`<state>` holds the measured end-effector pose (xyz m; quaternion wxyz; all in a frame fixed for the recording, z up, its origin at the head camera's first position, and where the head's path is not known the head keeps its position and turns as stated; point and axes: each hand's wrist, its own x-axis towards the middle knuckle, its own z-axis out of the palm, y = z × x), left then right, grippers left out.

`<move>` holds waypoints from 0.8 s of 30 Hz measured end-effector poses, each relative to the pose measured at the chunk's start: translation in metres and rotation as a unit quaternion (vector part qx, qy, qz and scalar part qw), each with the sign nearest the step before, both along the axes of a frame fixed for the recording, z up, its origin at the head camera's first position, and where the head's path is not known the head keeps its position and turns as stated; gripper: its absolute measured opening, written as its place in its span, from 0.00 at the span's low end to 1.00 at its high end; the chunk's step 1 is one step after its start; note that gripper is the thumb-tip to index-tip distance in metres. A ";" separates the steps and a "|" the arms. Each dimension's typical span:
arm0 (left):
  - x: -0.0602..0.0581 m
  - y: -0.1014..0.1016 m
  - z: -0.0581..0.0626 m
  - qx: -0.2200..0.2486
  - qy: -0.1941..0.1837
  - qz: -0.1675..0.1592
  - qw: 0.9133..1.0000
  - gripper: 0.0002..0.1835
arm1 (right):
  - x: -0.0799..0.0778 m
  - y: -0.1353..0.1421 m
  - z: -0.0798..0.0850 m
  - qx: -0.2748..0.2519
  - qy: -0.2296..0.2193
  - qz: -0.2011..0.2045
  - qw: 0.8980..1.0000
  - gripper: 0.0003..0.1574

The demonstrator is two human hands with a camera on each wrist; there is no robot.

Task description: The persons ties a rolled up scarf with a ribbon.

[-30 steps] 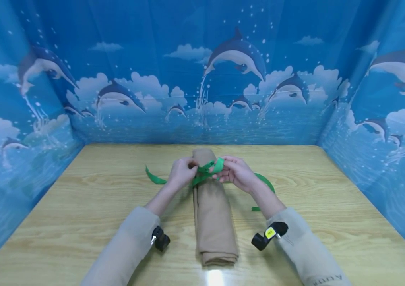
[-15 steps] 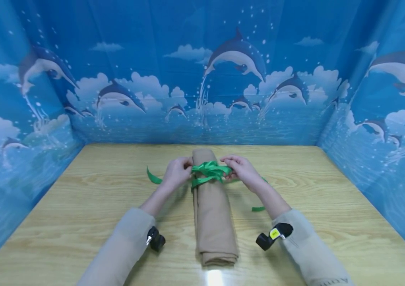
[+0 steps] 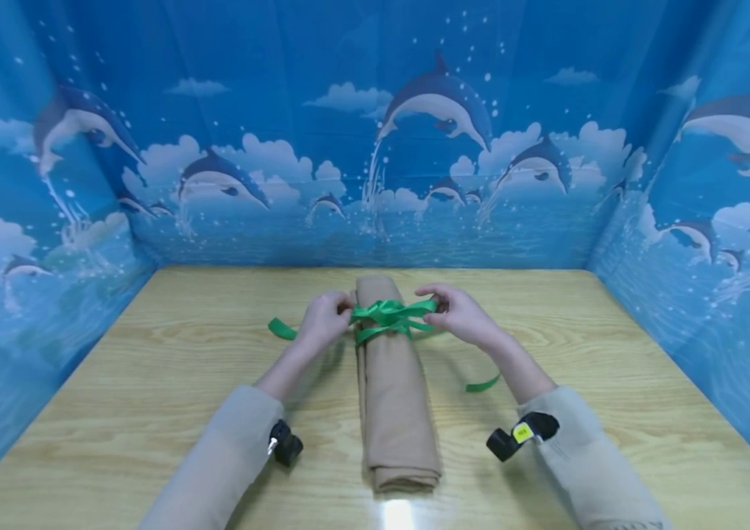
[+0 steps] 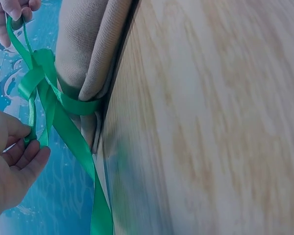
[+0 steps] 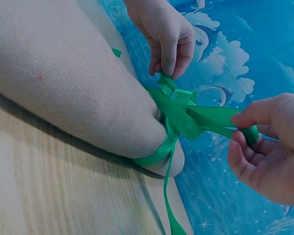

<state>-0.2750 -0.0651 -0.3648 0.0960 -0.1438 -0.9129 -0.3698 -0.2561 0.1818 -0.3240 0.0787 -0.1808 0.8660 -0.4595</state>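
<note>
A rolled, folded brown cloth (image 3: 397, 412) lies lengthwise on the table, with a green ribbon (image 3: 386, 315) wrapped around its far part and knotted into a bow on top. On the left side, my left hand (image 3: 324, 318) pinches one loop of the ribbon between thumb and fingers. My right hand (image 3: 459, 315) pinches the opposite loop, drawn out to the right of the cloth. The right wrist view shows that loop running into the fingers of the right hand (image 5: 277, 142). In the left wrist view the left hand (image 4: 14, 161) holds its loop beside the knot.
A loose ribbon tail (image 3: 282, 329) lies left of the cloth, and another tail (image 3: 483, 385) curls on the table by the right forearm. The wooden table (image 3: 116, 412) meets a blue dolphin-print curtain (image 3: 375, 184) at its back and sides.
Both hands have moved apart from close over the cloth, left hand leftward and right hand rightward. The loops are drawn out and the bow now sits on the cloth. The ribbon tails shifted slightly.
</note>
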 end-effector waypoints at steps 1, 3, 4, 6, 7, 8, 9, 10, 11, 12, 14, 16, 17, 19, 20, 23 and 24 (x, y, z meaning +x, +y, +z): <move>0.000 0.000 0.000 -0.001 0.001 -0.001 1.000 0.09 | 0.001 0.000 0.001 0.010 0.013 -0.006 1.000 0.28; 0.000 -0.001 0.001 -0.002 0.000 -0.002 1.000 0.09 | 0.002 0.001 0.002 0.029 0.039 -0.016 0.999 0.27; -0.001 -0.001 0.001 -0.003 0.001 -0.002 1.000 0.09 | 0.002 0.002 0.002 0.040 0.055 -0.019 0.998 0.26; -0.001 -0.002 0.001 -0.006 0.003 -0.002 1.000 0.09 | 0.004 0.002 0.004 0.058 0.083 -0.027 0.994 0.25; -0.001 -0.003 0.001 -0.007 0.005 -0.002 1.000 0.10 | 0.004 0.002 0.005 0.066 0.100 -0.031 0.992 0.25; -0.001 -0.003 0.001 -0.008 0.005 -0.002 1.000 0.09 | 0.004 0.003 0.005 0.074 0.116 -0.032 0.990 0.24; -0.001 -0.003 0.001 -0.009 0.007 -0.002 1.000 0.09 | 0.004 0.003 0.005 0.079 0.128 -0.036 0.988 0.24; -0.002 -0.004 0.001 -0.011 0.012 -0.003 1.000 0.09 | 0.005 0.003 0.006 0.085 0.143 -0.038 0.985 0.24; -0.002 -0.004 0.001 -0.010 0.012 -0.003 1.000 0.09 | 0.005 0.004 0.007 0.089 0.155 -0.040 0.983 0.24; -0.002 -0.004 0.000 -0.010 0.013 -0.003 1.000 0.09 | 0.005 0.004 0.007 0.094 0.170 -0.040 0.980 0.24; -0.002 -0.004 0.000 -0.013 0.019 -0.003 1.000 0.09 | 0.005 0.005 0.007 0.101 0.203 -0.036 0.973 0.24; -0.002 -0.004 0.000 -0.016 0.024 -0.001 1.000 0.09 | 0.006 0.007 0.006 0.110 0.240 -0.029 0.964 0.25; -0.002 -0.004 0.000 -0.018 0.026 0.000 1.000 0.09 | 0.006 0.007 0.006 0.113 0.258 -0.026 0.959 0.25; -0.001 -0.004 0.000 -0.022 0.028 0.001 0.999 0.08 | 0.006 0.008 0.004 0.122 0.295 -0.019 0.947 0.25; -0.002 -0.003 0.000 -0.023 0.029 0.001 0.999 0.08 | 0.006 0.009 0.003 0.126 0.313 -0.018 0.941 0.24; -0.002 -0.003 0.000 -0.027 0.025 0.002 0.999 0.08 | 0.007 0.011 0.001 0.136 0.358 -0.024 0.923 0.23; -0.002 -0.003 0.000 -0.028 0.025 0.001 0.999 0.08 | 0.007 0.011 0.001 0.141 0.375 -0.029 0.916 0.23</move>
